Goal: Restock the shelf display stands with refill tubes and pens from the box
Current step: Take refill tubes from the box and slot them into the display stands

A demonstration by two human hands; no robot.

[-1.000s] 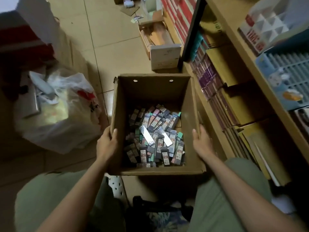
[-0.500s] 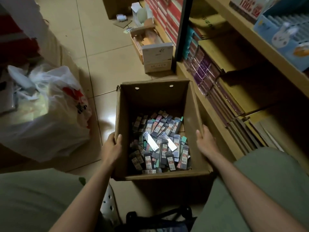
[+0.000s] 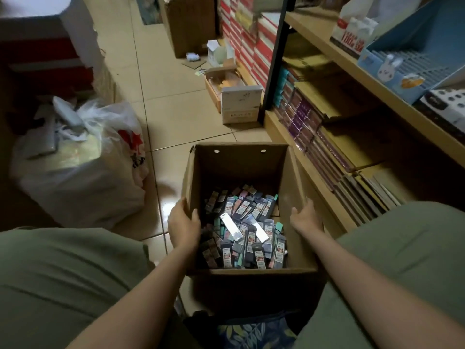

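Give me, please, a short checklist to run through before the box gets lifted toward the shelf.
1. Left hand grips the left wall of the box, thumb inside: ok.
2. Right hand on the right wall: looks ok, though its fingers are hidden.
3. Refill tubes lie low inside the box: ok.
4. Blue display stand on the shelf has free slots: ok.
5. Box bottom sound: cannot tell.

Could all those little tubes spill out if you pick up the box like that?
Maybe. The left hand and right hand grip only the thin side walls of the open cardboard box, so it could buckle or tip, and the loose refill tubes would slide out. The box also sits tight against the shelf edge, so it might catch there. The plastic bag crowds the floor on the other side.
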